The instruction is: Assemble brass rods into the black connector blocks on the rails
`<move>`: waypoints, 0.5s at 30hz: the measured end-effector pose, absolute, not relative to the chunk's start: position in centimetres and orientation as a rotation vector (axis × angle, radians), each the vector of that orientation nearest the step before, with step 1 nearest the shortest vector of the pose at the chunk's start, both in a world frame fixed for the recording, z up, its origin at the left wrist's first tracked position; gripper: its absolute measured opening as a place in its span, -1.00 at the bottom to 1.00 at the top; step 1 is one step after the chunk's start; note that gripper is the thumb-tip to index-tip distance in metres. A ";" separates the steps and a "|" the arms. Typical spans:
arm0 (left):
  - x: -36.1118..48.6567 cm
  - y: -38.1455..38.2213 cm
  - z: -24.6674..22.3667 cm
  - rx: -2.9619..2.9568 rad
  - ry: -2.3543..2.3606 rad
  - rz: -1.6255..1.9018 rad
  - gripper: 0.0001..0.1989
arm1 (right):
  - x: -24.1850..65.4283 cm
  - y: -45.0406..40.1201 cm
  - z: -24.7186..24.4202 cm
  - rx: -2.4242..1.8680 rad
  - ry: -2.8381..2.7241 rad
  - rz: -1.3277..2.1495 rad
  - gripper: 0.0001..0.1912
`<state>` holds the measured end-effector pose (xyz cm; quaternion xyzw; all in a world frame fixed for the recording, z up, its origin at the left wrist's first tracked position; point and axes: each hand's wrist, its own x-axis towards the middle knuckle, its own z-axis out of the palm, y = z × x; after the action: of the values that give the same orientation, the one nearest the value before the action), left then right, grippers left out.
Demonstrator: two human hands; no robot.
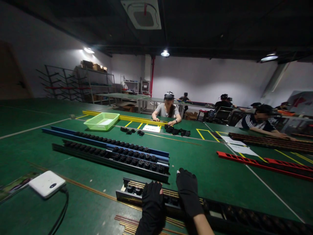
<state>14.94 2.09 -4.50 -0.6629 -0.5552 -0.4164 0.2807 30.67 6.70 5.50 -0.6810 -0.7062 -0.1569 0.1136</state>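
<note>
The black-gloved left hand (153,205) and black-gloved right hand (188,192) both rest on a long black rail (127,193) lined with brass-coloured strips and black blocks; the fingers (182,176) lie over it, but whether they grip or merely steady it cannot be told. A black-and-blue rail (110,156) lies parallel on the green surface (220,192), apparently ranked within reach, while a lime-green plastic basket (101,121) farther off holds a white sheet (105,121).

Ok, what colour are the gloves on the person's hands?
Left glove and right glove are both black, clearest in the head view.
</note>
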 end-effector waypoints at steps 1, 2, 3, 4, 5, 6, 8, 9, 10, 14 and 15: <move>14.9 2.0 -4.4 -1.783 -1.490 -1.119 -0.61 | 30.3 6.6 4.5 -2.036 -2.022 -0.458 -0.65; 14.9 1.9 -4.3 -1.800 -1.499 -1.113 -0.60 | 30.0 6.5 3.6 -2.070 -1.997 -0.443 -0.63; 14.9 1.8 -4.2 -1.822 -1.516 -1.101 -0.59 | 29.8 6.4 2.7 -2.100 -1.975 -0.438 -0.61; 14.8 1.7 -4.1 -1.845 -1.544 -1.088 -0.58 | 29.6 6.3 2.0 -2.113 -1.966 -0.431 -0.59; 14.7 1.7 -4.1 -1.861 -1.576 -1.082 -0.57 | 29.6 6.3 1.5 -2.121 -1.963 -0.420 -0.58; 14.7 1.6 -4.1 -1.876 -1.598 -1.080 -0.57 | 29.6 6.3 1.2 -2.122 -1.963 -0.410 -0.57; 14.6 1.6 -4.1 -1.893 -1.639 -1.081 -0.55 | 29.7 6.4 1.3 -2.106 -1.987 -0.377 -0.58; 14.5 1.6 -4.1 -1.903 -1.638 -1.082 -0.55 | 29.8 6.4 1.5 -2.112 -1.993 -0.351 -0.59; 14.5 1.6 -4.1 -1.912 -1.632 -1.085 -0.55 | 29.8 6.4 1.7 -2.119 -1.996 -0.328 -0.59; 14.6 1.3 -3.1 -1.930 -1.622 -1.101 -0.58 | 29.9 6.2 2.2 -2.105 -2.048 -0.306 -0.62; 14.7 1.2 -2.6 -1.936 -1.634 -1.100 -0.59 | 29.9 6.0 2.2 -2.087 -2.066 -0.320 -0.63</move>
<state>14.69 1.15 -2.62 -0.6884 -0.5810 -0.3911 0.1886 29.90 6.04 2.19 -0.7034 -0.6963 -0.1077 0.0938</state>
